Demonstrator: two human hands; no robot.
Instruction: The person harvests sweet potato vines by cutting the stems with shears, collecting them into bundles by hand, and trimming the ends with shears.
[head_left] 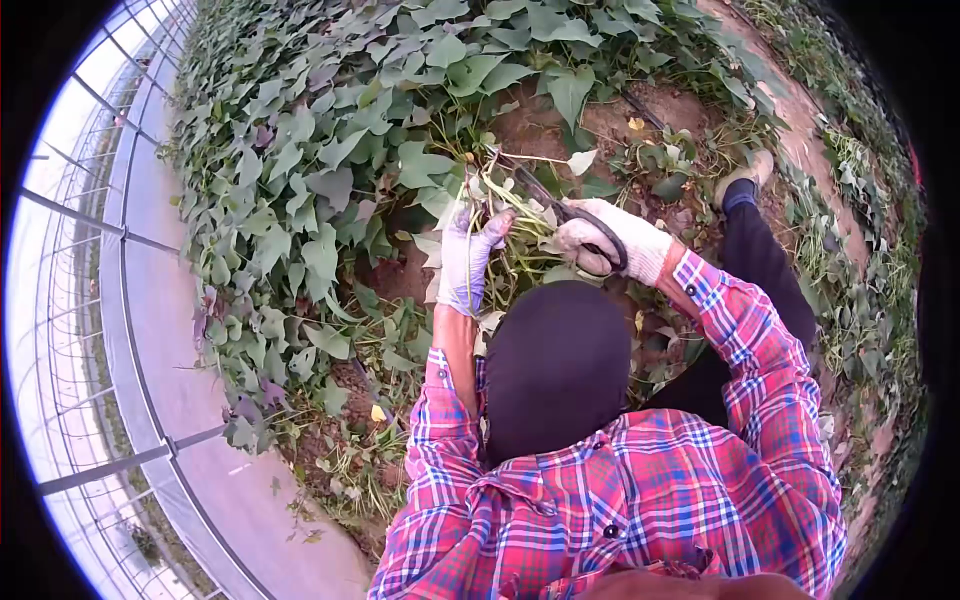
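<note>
My left hand (466,252), in a thin pale glove, is closed around a bunch of green vine stems (525,250), its thumb pressed on them. My right hand (620,238), in a white knitted glove, grips dark-handled scissors (609,232) with its fingers through the loops. The blades point up and left to the stems just above my left hand; whether they are open cannot be made out. One thin stem with a pale leaf (581,162) sticks out to the right beyond the blades. Leaves and stems partly hide the left fingers.
Dense leafy vines (330,130) spread ahead and to the left. Bare soil (540,125) shows beyond my hands. A dark rounded shape (558,365), apparently my bent knee, is below them; my shoe (748,175) is at right. A metal-framed wall (120,235) runs along the left.
</note>
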